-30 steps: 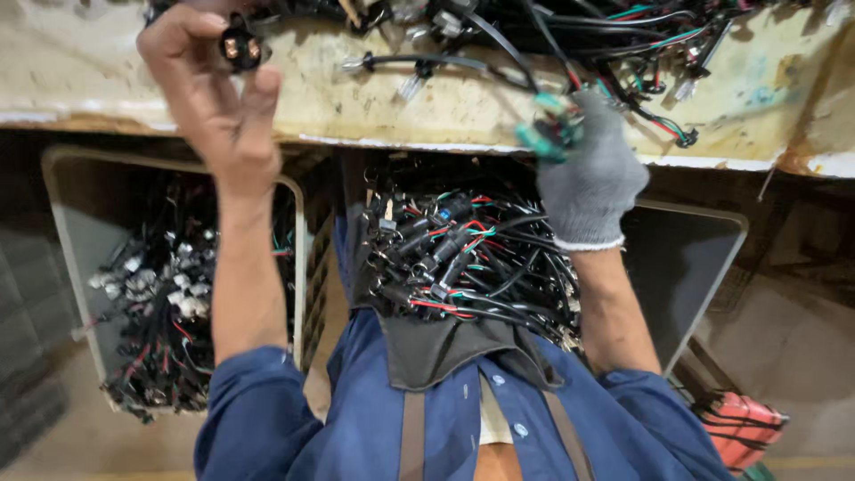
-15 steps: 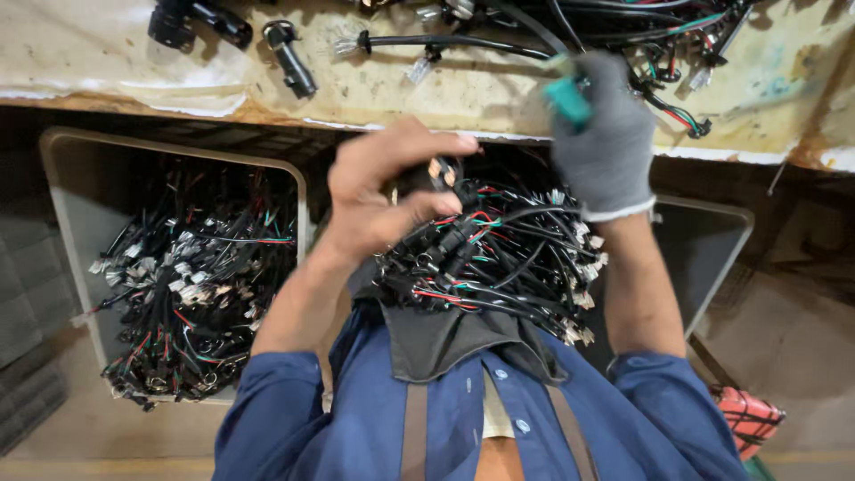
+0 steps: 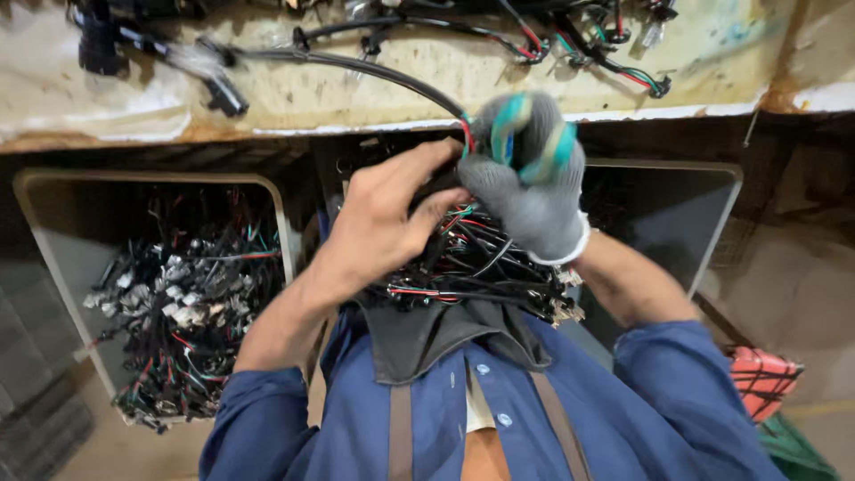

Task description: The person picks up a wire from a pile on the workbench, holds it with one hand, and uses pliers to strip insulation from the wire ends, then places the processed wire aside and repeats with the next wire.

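**Hands meet over the wire bundle at the counter's edge**

Stained and worn, the counter (image 3: pixel 427 85) runs across the top of the view, strewn with black cables and coloured leads. Below its edge sit two bins: the left bin (image 3: pixel 53 267) holds a heap of wire harnesses (image 3: pixel 178 303) with pale connectors, while the right bin (image 3: pixel 704 223) shows mostly bare wall. A red mesh bag (image 3: pixel 766 379) lies at the lower right.

Between the bins, a tangled wire bundle (image 3: pixel 481 272) rests at the person's chest, above a dark apron. The bare left hand (image 3: pixel 392 218) curls over its top, fingers pressed onto the wires — whether it pinches a single lead cannot be told. The gloved right hand (image 3: pixel 530 191) is blurred; its grip looks folded around something teal and yellow (image 3: pixel 525 134), and a thick black cable (image 3: pixel 356 64) runs from there onto the counter.

The step in hand appears to be sorting or drawing out one harness — a job calling for a steady hold on the bundle.
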Demonstrator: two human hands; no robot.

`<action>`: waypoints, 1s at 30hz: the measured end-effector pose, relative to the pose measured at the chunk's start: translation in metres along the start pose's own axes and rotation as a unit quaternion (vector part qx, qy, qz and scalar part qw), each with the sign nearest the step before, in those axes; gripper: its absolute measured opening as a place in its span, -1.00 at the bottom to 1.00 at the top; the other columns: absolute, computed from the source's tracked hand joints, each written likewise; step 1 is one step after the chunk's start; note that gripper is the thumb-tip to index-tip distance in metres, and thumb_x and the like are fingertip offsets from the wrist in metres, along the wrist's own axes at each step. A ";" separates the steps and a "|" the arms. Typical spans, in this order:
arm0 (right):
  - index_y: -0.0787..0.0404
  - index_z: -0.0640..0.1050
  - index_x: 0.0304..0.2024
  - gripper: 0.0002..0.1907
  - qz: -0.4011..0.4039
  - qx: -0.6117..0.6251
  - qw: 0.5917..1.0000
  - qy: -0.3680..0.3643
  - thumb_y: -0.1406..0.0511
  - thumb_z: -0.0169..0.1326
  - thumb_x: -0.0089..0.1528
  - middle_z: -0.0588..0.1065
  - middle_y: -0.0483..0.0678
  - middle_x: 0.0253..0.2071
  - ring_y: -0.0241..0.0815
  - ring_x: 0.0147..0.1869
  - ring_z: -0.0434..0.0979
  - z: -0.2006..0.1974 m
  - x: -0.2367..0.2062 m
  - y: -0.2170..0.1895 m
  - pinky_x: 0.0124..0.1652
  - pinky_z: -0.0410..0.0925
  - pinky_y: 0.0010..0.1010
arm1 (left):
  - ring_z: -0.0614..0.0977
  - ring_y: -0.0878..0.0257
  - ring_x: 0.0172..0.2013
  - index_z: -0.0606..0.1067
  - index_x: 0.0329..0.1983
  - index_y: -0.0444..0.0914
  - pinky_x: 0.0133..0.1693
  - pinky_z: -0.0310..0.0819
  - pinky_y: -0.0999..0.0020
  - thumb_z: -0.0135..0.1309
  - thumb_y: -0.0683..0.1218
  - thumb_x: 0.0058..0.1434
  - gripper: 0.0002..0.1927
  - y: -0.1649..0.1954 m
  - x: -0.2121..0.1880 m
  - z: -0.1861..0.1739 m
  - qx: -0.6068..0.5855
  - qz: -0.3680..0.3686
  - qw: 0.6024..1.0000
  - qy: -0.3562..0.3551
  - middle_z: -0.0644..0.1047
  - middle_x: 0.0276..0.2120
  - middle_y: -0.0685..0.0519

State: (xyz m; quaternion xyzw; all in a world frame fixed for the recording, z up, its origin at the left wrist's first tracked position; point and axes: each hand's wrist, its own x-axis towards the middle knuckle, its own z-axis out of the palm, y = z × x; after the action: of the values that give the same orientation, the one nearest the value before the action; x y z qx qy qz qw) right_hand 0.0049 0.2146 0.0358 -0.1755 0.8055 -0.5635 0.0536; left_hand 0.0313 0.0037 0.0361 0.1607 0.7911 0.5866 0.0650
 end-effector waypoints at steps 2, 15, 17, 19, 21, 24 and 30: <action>0.11 0.46 -0.02 -0.69 0.012 0.067 0.997 0.034 0.31 0.28 0.24 0.44 -0.10 -0.26 -0.12 -0.31 0.52 0.005 -0.003 -0.001 -0.29 0.35 -0.26 | 0.72 0.01 -0.04 0.48 0.15 -0.34 0.00 0.57 0.30 0.29 -0.16 0.28 -0.59 -0.005 0.001 -0.002 -0.019 -0.003 1.000 0.014 0.62 -0.04 -0.12; 0.25 0.42 -0.03 -0.80 0.063 0.290 0.950 0.100 0.39 0.14 0.34 0.45 -0.08 -0.18 -0.24 -0.19 0.48 0.000 0.010 -0.014 -0.18 0.37 -0.41 | 0.70 0.05 -0.30 0.38 0.24 -0.33 -0.28 0.56 0.25 0.38 -0.13 0.18 -0.38 0.010 0.000 -0.004 0.025 0.066 0.996 -0.058 0.62 -0.09 -0.18; 0.27 0.41 -0.03 -0.81 0.065 0.228 0.959 0.153 0.41 0.12 0.35 0.46 -0.08 -0.17 -0.26 -0.17 0.47 -0.006 0.008 -0.011 -0.16 0.37 -0.43 | 0.65 -0.03 -0.40 0.22 0.31 -0.44 -0.38 0.51 0.12 0.37 -0.14 0.11 -0.20 0.015 0.007 -0.003 0.093 0.110 0.985 -0.097 0.59 0.10 -0.34; 0.30 0.40 -0.04 -0.83 0.075 0.199 0.970 0.115 0.42 0.10 0.37 0.46 -0.08 -0.15 -0.28 -0.15 0.46 -0.014 0.004 -0.012 -0.14 0.38 -0.45 | 0.67 -0.04 -0.37 0.23 0.33 -0.34 -0.36 0.53 0.12 0.39 -0.06 0.19 -0.23 0.018 0.012 0.000 0.140 0.064 0.985 -0.084 0.61 -0.17 -0.16; 0.30 0.41 -0.02 -0.81 0.100 0.173 0.978 0.065 0.46 0.14 0.37 0.48 -0.07 -0.11 -0.25 -0.07 0.50 -0.022 -0.002 -0.017 -0.06 0.42 -0.44 | 0.69 -0.03 -0.27 0.23 0.36 -0.29 -0.31 0.56 0.16 0.39 -0.03 0.26 -0.25 0.018 0.013 0.002 0.126 0.035 0.988 -0.086 0.61 -0.23 -0.08; 0.27 0.48 -0.04 -0.78 0.081 0.065 0.994 -0.022 0.46 0.16 0.28 0.56 0.00 -0.15 -0.15 -0.17 0.55 -0.036 -0.009 -0.024 -0.15 0.44 -0.41 | 0.71 0.05 -0.14 0.22 0.34 -0.27 -0.18 0.62 0.26 0.36 -0.03 0.28 -0.28 0.011 0.006 0.000 0.010 0.032 0.997 -0.066 0.58 -0.07 -0.09; 0.19 0.54 -0.09 -0.71 0.050 0.003 0.988 -0.144 0.38 0.25 0.13 0.57 0.03 -0.17 0.01 -0.15 0.62 -0.052 -0.050 -0.035 -0.14 0.44 -0.29 | 0.72 0.14 -0.21 0.48 0.06 -0.26 -0.18 0.58 0.31 0.41 -0.05 0.06 -0.47 -0.007 -0.018 -0.028 -0.049 0.031 0.987 -0.149 0.62 -0.13 -0.05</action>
State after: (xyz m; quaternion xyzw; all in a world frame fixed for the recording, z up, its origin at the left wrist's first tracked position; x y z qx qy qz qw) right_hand 0.0442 0.2672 0.0816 -0.2144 0.7951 -0.5317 0.1980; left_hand 0.0389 -0.0292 0.0359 0.2670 0.7379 0.5955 0.1719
